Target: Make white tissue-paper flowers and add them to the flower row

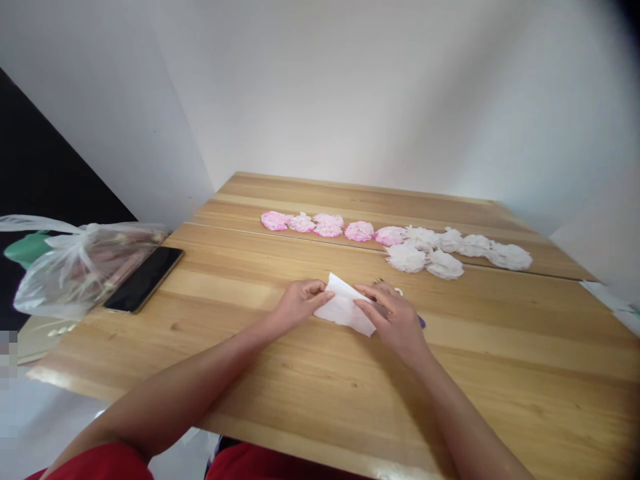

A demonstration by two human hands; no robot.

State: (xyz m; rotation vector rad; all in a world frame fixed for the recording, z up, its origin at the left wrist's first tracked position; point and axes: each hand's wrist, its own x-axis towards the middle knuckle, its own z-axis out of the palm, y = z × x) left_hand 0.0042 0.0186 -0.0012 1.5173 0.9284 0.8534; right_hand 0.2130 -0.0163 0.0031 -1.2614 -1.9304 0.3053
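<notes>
A folded white sheet of tissue paper [345, 305] lies on the wooden table [300, 373] between my hands. My left hand [299, 302] pinches the sheet's left edge with thumb and fingers closed on it. My right hand [395, 317] presses and grips the sheet's right side, fingers curled. A small purple object [423, 323] peeks out from under my right hand; I cannot make out what it is.
A row of pink paper flowers [327, 227] and white paper flowers [450, 252] lies further back. A black phone [145, 278] rests near the left edge, beside a clear plastic bag [75, 263] with contents. White walls stand behind the table.
</notes>
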